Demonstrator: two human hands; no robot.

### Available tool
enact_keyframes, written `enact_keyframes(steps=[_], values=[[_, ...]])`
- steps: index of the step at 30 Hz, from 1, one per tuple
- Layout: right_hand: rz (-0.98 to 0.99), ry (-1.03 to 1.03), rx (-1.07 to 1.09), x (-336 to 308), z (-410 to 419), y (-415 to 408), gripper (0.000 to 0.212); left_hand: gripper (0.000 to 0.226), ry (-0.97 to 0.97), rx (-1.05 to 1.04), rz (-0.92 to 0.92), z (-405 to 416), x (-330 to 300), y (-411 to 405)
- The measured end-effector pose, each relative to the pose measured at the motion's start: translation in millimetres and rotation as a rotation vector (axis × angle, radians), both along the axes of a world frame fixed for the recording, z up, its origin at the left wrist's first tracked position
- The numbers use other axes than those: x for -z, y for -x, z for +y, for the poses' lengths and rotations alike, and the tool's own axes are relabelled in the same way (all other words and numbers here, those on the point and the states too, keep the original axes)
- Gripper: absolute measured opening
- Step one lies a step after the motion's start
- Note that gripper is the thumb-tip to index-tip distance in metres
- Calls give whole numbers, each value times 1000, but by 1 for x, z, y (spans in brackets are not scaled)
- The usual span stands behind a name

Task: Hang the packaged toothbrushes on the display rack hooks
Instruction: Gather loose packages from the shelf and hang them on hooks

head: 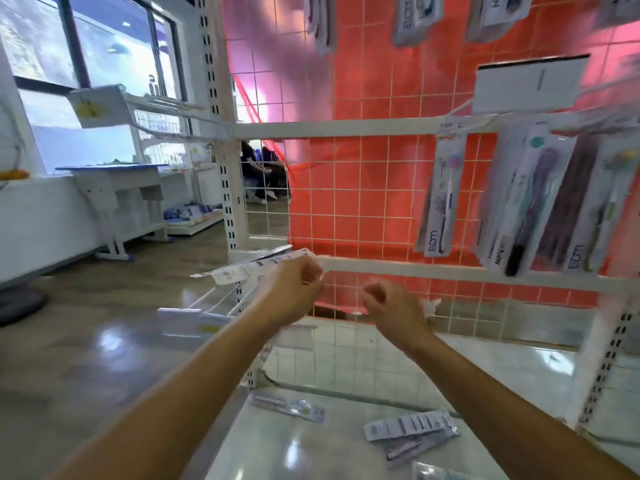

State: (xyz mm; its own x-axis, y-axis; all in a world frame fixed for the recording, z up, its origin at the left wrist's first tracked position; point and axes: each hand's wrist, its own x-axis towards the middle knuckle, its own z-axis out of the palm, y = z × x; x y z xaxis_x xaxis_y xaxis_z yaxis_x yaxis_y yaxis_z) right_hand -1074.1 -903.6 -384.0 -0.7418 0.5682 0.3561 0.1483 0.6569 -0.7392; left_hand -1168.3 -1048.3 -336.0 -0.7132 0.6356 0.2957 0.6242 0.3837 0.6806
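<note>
My left hand [294, 289] grips a packaged toothbrush [252, 266] that sticks out flat to the left, in front of the lower white crossbar [415, 270] of the wire grid rack. My right hand [391, 306] is beside it with curled fingers; nothing shows in it. Several packaged toothbrushes [540, 202] hang from hooks on the upper crossbar [346, 128] at the right, and one pack [441, 195] hangs alone to their left. Loose packs lie on the glossy shelf below: a purple one [287, 407] and a small stack [412, 433].
More packs [419, 15] hang at the top of the red-backed grid. A white price card [528, 84] sits on a hook at upper right. Slotted uprights [225, 168] frame the rack. Empty hooks with a label [194, 318] jut out at lower left. A person sits behind the grid.
</note>
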Motion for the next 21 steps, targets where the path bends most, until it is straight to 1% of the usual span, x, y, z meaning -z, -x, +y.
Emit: enact_keyframes(steps=[3, 6, 8, 10, 12, 14, 17, 19, 20, 21], values=[[16, -42, -68, -8, -22, 14, 19, 20, 62, -98, 119, -24, -6, 17], [25, -95, -112, -15, -26, 32, 14, 26, 89, -163, 192, -35, -14, 46], [39, -92, -123, -20, -24, 48, 11, 30, 127, -211, 249, -38, -18, 68], [49, -84, -170, -27, -20, 70, 16, 35, 200, -242, 285, -38, -19, 91], [39, 18, -213, -34, -18, 96, 20, 40, 301, -246, 273, -35, -17, 109], [-14, 150, -225, -39, -17, 123, 20, 45, 380, -244, 235, -30, -14, 125], [-137, 227, -199, -41, -14, 163, 9, 47, 439, -235, 216, -19, -7, 149], [-184, 190, -207, -39, -14, 185, 9, 46, 472, -245, 205, -11, -4, 166], [-206, 96, -211, -37, -13, 194, 10, 46, 484, -250, 195, -7, -3, 174], [-224, -19, -210, -35, -13, 202, 17, 46, 485, -252, 177, -2, -2, 182]])
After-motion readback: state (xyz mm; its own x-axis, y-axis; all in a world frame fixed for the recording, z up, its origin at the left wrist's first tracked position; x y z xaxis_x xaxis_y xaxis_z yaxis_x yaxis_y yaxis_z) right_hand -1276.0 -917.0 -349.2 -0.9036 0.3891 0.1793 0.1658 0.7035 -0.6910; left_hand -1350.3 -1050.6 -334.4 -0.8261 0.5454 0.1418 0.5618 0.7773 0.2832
